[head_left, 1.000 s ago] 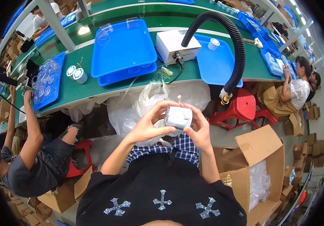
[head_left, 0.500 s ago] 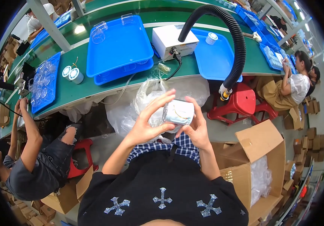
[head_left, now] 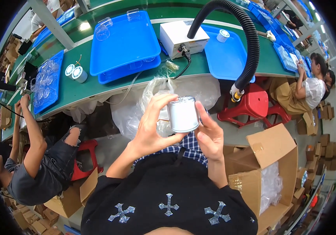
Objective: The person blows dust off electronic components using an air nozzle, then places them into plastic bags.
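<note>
In front of my body I hold a white cylinder with a clear casing around it [head_left: 184, 115]. My left hand [head_left: 148, 127] is closed on its left side, fingertips at the top edge and thumb under the bottom. My right hand [head_left: 211, 137] closes on the lower right side, fingers behind it and thumb bent near the edge. Beyond it, the green bench [head_left: 109, 92] carries two white cylinders [head_left: 79, 75] with pale blue-marked ends. Stacked blue trays [head_left: 125, 43] hold clear cups [head_left: 102, 31].
A white box-shaped device [head_left: 181, 39] stands beside a black flexible hose [head_left: 250, 43]. One white cylinder [head_left: 222, 36] sits on the right blue tray [head_left: 224, 58]. Red stools [head_left: 250, 102] and an open carton [head_left: 250, 188] are at right. A co-worker [head_left: 39, 176] sits at left.
The cylinder has been turned more upright, so its plain white side shows. My right hand has shifted lower along it. The whole view has moved slightly.
</note>
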`<action>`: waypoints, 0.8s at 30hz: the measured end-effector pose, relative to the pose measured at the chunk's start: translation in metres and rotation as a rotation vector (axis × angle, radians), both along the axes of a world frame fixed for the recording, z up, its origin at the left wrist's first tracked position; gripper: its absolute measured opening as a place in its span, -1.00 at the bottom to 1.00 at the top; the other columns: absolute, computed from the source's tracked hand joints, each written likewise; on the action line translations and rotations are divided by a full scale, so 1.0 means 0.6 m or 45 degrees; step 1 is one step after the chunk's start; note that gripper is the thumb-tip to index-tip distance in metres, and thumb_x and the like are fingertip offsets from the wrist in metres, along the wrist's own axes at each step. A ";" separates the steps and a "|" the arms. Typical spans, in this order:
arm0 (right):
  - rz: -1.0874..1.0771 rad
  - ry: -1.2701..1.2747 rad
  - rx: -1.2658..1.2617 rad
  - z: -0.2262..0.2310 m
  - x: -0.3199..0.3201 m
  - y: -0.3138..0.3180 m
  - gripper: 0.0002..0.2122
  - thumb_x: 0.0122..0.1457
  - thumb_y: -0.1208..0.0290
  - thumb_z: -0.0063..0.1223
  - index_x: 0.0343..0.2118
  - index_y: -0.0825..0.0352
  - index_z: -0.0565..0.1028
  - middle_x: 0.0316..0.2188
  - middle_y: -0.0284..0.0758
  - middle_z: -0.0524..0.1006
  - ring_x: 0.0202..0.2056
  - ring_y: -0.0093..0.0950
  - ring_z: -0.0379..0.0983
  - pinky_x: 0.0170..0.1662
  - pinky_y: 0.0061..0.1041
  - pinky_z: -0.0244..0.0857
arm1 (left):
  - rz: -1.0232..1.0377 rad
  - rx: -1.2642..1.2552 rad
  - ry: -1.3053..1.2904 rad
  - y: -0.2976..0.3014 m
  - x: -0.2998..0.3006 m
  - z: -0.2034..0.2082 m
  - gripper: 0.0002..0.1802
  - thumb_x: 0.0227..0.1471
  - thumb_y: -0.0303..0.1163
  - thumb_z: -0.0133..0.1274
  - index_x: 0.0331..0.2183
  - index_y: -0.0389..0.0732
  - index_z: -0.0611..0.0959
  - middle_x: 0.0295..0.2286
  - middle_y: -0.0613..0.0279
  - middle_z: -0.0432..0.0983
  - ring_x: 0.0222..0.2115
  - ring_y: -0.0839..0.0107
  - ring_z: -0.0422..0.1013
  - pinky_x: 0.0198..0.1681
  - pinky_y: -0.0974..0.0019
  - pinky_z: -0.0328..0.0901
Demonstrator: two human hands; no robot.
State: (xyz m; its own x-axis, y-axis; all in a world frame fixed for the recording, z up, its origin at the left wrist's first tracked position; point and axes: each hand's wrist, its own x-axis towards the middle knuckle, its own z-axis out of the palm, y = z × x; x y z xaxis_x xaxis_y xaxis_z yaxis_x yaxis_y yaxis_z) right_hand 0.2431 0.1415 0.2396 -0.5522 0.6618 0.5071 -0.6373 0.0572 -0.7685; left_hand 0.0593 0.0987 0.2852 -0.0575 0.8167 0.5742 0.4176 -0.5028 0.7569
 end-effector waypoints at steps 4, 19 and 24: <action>-0.126 -0.063 -0.252 0.032 -0.012 -0.010 -0.30 -0.09 0.73 -0.03 0.18 0.35 0.02 0.22 -0.07 -0.10 0.22 -0.22 -0.11 0.21 -0.29 -0.24 | -0.224 -0.024 0.012 -0.003 -0.013 0.004 -0.19 -0.48 -0.48 0.29 -0.06 -0.28 0.34 -0.12 0.03 0.29 -0.08 0.17 0.26 -0.01 0.18 0.16; -0.300 -0.517 0.488 0.054 0.002 0.008 -0.23 -0.35 0.55 0.31 0.04 0.41 0.18 0.03 -0.08 0.23 0.08 -0.24 0.16 0.11 -0.34 0.02 | -0.683 -0.238 -0.470 -0.010 -0.033 -0.007 -0.19 -0.40 -0.52 0.27 -0.02 -0.25 0.29 -0.05 0.05 0.25 0.02 0.24 0.19 0.03 0.19 0.16; -0.351 -0.599 0.502 0.069 -0.005 0.003 -0.28 -0.33 0.58 0.29 0.03 0.42 0.24 0.00 -0.12 0.31 0.04 -0.20 0.24 0.09 -0.32 0.10 | -0.702 -0.269 -0.635 -0.012 -0.026 -0.021 -0.16 -0.40 -0.52 0.28 0.00 -0.23 0.26 -0.03 0.05 0.20 0.03 0.24 0.18 0.03 0.19 0.16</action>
State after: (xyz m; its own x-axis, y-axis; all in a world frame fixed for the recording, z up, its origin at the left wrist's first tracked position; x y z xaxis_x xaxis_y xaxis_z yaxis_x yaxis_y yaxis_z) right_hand 0.2400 0.1434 0.2809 -0.6107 0.6250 0.4862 -0.1610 0.5031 -0.8491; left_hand 0.0439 0.0915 0.2729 0.1787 0.8915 0.4162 -0.2668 -0.3633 0.8927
